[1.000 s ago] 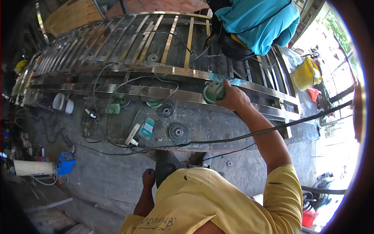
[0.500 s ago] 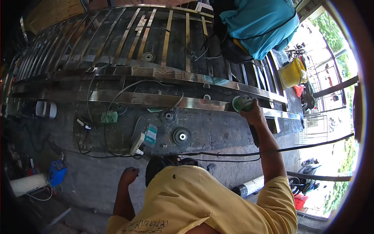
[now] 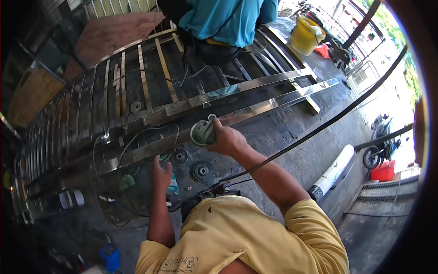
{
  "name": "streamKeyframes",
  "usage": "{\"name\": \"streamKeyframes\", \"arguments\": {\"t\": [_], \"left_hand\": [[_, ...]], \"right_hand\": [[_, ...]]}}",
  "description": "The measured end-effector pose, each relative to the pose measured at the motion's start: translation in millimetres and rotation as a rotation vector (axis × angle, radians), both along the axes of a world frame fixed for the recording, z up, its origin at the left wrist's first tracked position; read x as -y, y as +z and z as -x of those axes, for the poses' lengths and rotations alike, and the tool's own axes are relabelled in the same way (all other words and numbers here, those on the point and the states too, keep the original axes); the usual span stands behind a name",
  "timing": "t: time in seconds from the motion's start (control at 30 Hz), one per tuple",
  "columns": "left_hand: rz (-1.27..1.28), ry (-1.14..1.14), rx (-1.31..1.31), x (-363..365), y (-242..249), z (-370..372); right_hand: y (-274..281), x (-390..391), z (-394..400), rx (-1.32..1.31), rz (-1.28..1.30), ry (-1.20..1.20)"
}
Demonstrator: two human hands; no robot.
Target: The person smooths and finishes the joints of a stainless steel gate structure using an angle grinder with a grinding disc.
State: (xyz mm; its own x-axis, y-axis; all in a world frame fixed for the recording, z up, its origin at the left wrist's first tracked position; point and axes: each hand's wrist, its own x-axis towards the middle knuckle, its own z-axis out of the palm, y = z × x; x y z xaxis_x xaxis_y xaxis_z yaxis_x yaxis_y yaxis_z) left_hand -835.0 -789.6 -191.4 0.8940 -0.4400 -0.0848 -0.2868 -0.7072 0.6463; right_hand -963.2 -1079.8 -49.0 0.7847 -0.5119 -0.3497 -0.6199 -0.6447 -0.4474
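Note:
My right hand (image 3: 224, 138) holds a round green and grey object (image 3: 202, 132) at the near metal bar (image 3: 255, 108) of a long shiny frame. My left hand (image 3: 161, 173) is lower and to the left, its fingers apart, over the dark work surface near a teal and white box (image 3: 173, 185). A green-edged disc shows partly by its fingertips. Just right of that hand lie a small dark disc (image 3: 181, 156) and a larger dark disc (image 3: 201, 171).
A person in a teal shirt (image 3: 221, 20) bends over the frame's far side. A black cable (image 3: 315, 130) crosses above my right forearm. A yellow bucket (image 3: 306, 39) stands at upper right, a white cylinder (image 3: 335, 169) at lower right, a blue object (image 3: 109, 257) at lower left.
My right hand has moved left along the bar with the round object. My left hand has risen from near my body to the discs and opened. The camera view has turned.

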Motion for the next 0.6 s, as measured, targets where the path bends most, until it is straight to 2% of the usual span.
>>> {"name": "streamKeyframes", "arguments": {"t": [0.1, 0.23, 0.3, 0.37, 0.47, 0.6], "left_hand": [[0.03, -0.061, -0.025, 20, -17, -9], [-0.016, -0.24, -0.282, 24, -14, -15], [-0.002, -0.198, -0.202, 20, -8, -13], [-0.036, -0.154, -0.167, 16, -13, -15], [-0.264, -0.186, -0.135, 17, -18, -22], [-0.203, -0.32, -0.185, 29, -14, -28]], "right_hand": [[-4, 6, 9, 0.011, 0.011, -0.107], [-25, 65, 43, 0.043, 0.041, -0.38], [-29, 90, 59, 0.068, 0.133, -0.472], [-29, 100, 64, 0.182, 0.061, -0.567], [-9, 58, 49, 0.152, -0.021, -0.556], [-14, -19, 16, 0.179, -0.154, -0.427]]}}
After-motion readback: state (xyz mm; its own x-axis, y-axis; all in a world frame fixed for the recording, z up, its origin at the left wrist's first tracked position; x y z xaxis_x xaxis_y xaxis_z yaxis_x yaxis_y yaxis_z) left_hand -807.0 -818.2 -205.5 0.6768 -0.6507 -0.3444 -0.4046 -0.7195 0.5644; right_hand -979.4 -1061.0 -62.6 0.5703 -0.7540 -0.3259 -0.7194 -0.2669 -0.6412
